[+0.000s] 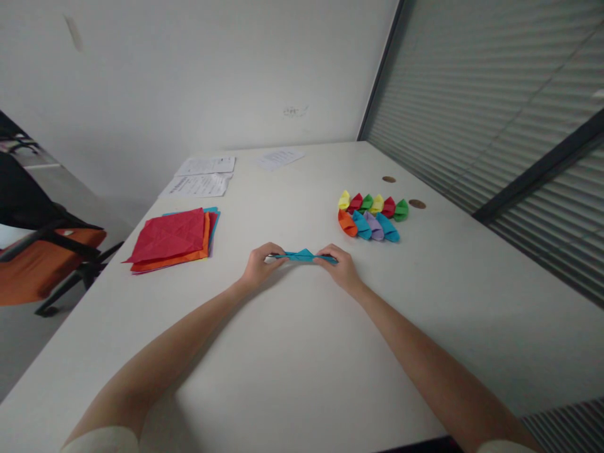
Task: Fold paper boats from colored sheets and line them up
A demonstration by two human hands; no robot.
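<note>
A narrow strip of folded blue paper with a small peak in its middle is stretched between my hands, low over the white table. My left hand pinches its left end between thumb and fingers. The right end is pinched in the same way by my right hand. Beyond my right hand lie two rows of small folded paper pieces, among them an orange one, a purple one and a green one.
On the left is a stack of coloured paper sheets, red on top. Printed papers lie behind it, and another sheet near the wall. Blinds run along the right. An orange chair stands left of the table.
</note>
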